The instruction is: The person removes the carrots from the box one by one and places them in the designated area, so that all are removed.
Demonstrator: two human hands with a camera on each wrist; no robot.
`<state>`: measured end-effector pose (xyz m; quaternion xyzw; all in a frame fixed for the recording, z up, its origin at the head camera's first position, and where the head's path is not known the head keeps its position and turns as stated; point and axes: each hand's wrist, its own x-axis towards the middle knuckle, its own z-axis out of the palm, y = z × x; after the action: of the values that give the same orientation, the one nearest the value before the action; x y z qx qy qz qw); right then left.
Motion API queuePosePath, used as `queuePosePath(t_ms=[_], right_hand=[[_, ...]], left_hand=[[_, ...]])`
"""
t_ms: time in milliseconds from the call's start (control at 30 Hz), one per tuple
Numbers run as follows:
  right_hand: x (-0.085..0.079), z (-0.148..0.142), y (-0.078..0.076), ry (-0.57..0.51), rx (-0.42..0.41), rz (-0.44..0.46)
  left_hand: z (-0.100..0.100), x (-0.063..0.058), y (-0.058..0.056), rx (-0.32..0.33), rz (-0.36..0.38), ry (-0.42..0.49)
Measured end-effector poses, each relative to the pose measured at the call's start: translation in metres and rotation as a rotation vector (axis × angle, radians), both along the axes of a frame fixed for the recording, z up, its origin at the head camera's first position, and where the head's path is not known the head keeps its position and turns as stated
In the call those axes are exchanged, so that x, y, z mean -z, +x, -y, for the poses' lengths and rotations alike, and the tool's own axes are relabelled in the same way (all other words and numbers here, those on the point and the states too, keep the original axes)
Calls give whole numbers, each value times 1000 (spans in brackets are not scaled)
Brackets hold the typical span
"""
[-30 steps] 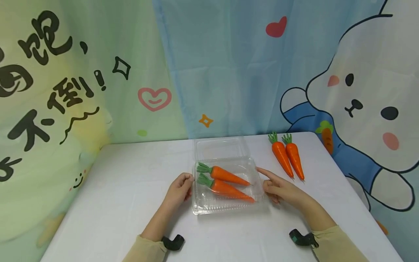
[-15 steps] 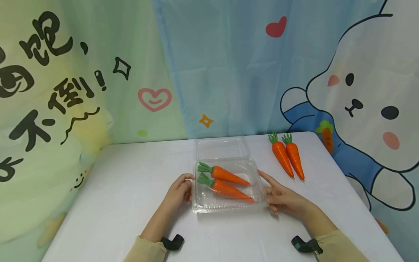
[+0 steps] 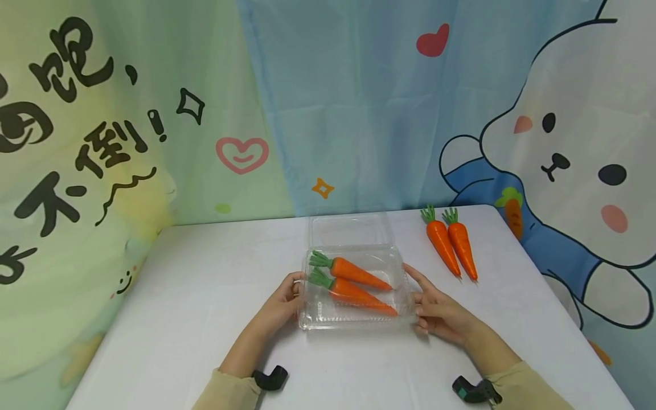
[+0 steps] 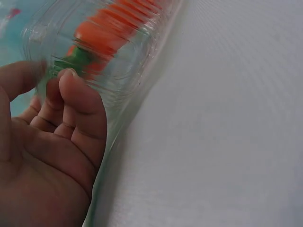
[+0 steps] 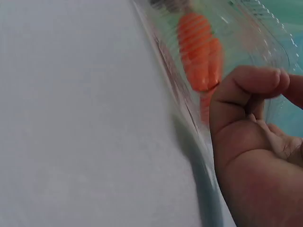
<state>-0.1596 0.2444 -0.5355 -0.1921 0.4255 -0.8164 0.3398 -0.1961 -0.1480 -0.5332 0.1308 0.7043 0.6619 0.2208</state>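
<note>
A clear plastic clamshell box [image 3: 328, 322] stands in the middle of the head view, its lid [image 3: 349, 230] folded back behind it. Two carrots with green tops lie slanted inside, the rear carrot [image 3: 359, 274] above the front carrot [image 3: 359, 297]. My left hand [image 3: 279, 299] grips the box's left side, thumb and fingers bent at the rim in the left wrist view. On the right side, my right hand [image 3: 445, 313] holds the edge, its index finger stretched along the wall. The right wrist view shows the thumb [image 5: 258, 80] bent at the rim, close to a fingertip.
Two more carrots, one at left [image 3: 442, 247] and one at right [image 3: 462, 250], lie side by side at the back right of the white table [image 3: 215, 267]. A printed curtain [image 3: 348, 114] hangs behind the table. Each wrist carries a black camera mount [image 3: 270, 378].
The right hand has gone from pointing beside the box to holding its side. The left fingers have closed in on the left rim. The box has shifted slightly away.
</note>
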Motion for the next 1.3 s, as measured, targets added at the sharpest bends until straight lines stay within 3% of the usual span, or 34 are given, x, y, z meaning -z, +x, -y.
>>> queuePosePath(t_ms=[200,367,533,800,1033,1200,1300], right_hand=[[1,8,1,60,73,-32],[3,6,-2,137,119,-88],[4,0,-6,296,195,-218],[-4,-4,-13,589,421,-464],[-18,-4,-21,758,508,-484],[-24,-4,-31,715,532,-557],[-28,-4,-37,692,531,-563]], left_hand=[[-2,0,1,-24,-50,-67],[-2,1,1,-31,-67,-59],[-3,1,0,-25,-84,-19],[-4,-1,1,-46,-117,-20],[-5,1,0,-125,-140,-133],[-6,2,-1,-146,-258,-190],[-7,-6,2,-131,-314,-214]])
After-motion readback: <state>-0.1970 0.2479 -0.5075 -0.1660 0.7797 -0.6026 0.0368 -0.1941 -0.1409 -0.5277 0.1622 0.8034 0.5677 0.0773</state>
